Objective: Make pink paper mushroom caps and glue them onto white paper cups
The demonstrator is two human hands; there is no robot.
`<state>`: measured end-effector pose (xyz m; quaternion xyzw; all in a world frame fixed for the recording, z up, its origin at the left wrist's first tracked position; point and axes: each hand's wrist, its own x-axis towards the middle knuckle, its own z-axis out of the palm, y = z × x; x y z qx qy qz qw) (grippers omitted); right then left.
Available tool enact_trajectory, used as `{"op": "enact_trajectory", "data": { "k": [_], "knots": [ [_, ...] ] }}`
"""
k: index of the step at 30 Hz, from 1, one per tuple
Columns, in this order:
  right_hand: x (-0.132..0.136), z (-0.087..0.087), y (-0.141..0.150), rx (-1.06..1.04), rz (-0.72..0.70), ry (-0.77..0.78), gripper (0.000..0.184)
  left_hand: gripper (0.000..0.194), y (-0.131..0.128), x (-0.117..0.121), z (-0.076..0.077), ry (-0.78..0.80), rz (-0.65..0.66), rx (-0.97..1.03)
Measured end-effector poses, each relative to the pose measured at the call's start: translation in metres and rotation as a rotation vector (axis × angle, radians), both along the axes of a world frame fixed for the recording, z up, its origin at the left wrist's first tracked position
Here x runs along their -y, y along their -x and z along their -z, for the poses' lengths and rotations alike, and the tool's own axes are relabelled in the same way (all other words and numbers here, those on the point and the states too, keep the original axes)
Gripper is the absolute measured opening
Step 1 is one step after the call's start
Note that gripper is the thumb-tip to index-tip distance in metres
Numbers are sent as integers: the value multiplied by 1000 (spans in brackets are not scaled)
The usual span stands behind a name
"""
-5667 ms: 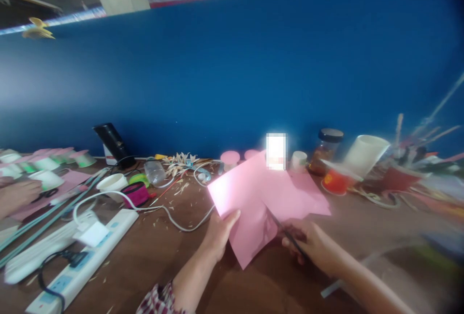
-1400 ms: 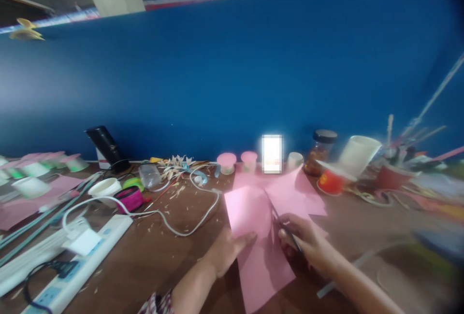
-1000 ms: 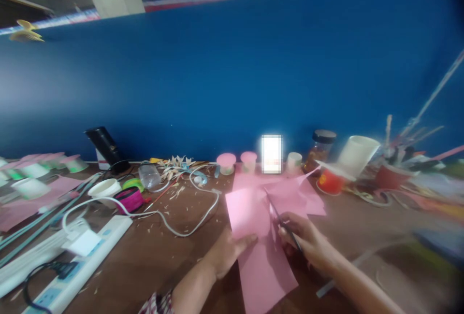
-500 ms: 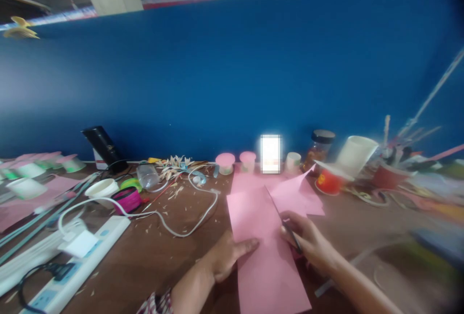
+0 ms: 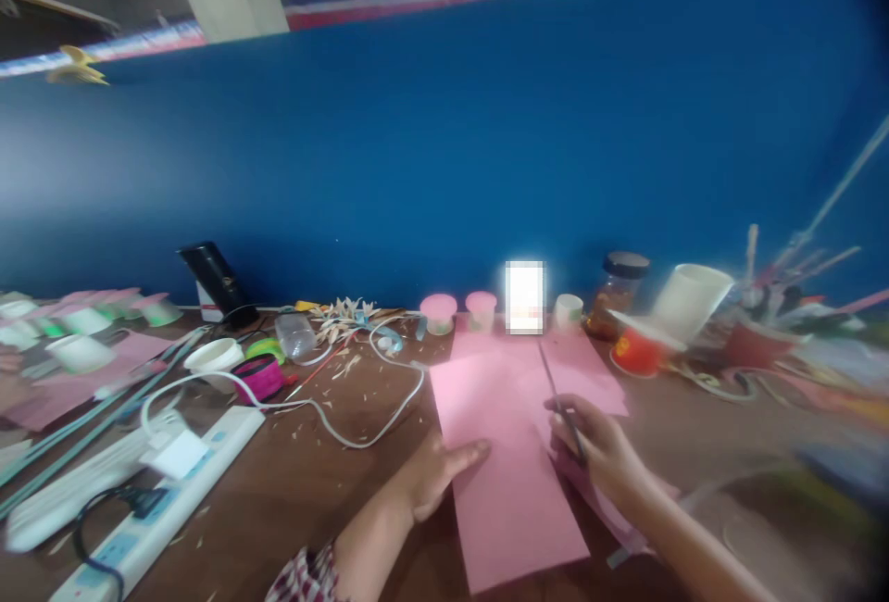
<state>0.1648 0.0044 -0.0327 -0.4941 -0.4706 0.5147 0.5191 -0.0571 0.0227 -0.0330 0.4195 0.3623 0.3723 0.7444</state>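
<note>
My left hand (image 5: 434,477) grips the near left edge of a pink paper sheet (image 5: 514,500), thumb flat on top and the other fingers mostly hidden beneath. In my right hand (image 5: 601,445) is a pair of scissors (image 5: 570,431), dark-handled, with slim blades pointing away from me. The blades lie just right of the held sheet, over more pink paper (image 5: 590,375) on the table. A pink piece also shows below my right wrist, partly covered by it. Motion blurs the right hand slightly.
A power strip (image 5: 167,509) with a white cable (image 5: 312,412) lies left. Pink-topped cups (image 5: 439,313), a pixelated bright rectangle (image 5: 526,298), a dark-lidded jar (image 5: 618,292) and a red cup (image 5: 635,352) line the blue wall (image 5: 486,148). Another person's hand (image 5: 8,361) shows far left.
The view has turned slightly left. The raised pink flap beside the blades has gone down, and pink paper now shows under my right wrist. The held sheet has separated leftward from the blades.
</note>
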Motion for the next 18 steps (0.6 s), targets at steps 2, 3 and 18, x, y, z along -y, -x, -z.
{"op": "enact_trajectory", "data": {
  "k": [2,3,18],
  "knots": [
    [1,-4,-1,-34,16,-22,42,43,1,0,-2,-67,-68,-13],
    [2,-7,-2,-39,25,-37,43,43,2,0,-4,-98,-105,-22],
    [10,-21,-9,-15,86,-95,47,44,103,-48,-35,-158,-673,-619]
  ]
}}
